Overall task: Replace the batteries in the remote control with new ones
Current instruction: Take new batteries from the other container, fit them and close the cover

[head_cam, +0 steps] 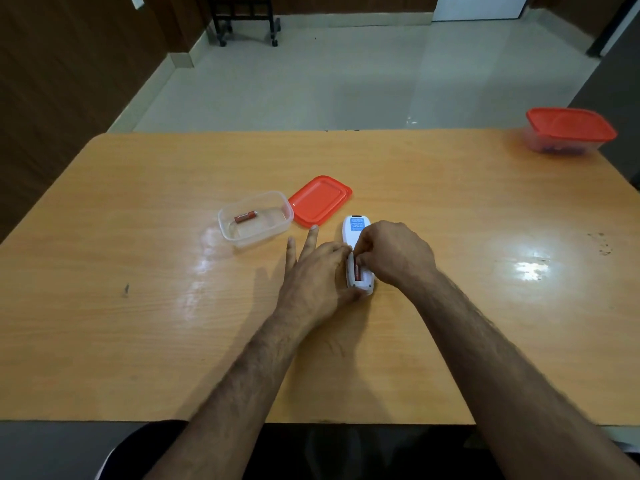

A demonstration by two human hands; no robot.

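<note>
A white remote control lies face down at the middle of the wooden table, its battery bay uncovered. A red battery sits in the bay. My right hand has its fingers curled over the bay and pinches that battery's far end. My left hand holds the remote's left side with thumb and forefinger, its other fingers stretched out over the table. A second red battery lies in a clear plastic box to the left.
The box's red lid lies flat between the box and the remote. A second clear container with a red lid stands at the table's far right corner. The near table edge runs just above my lap.
</note>
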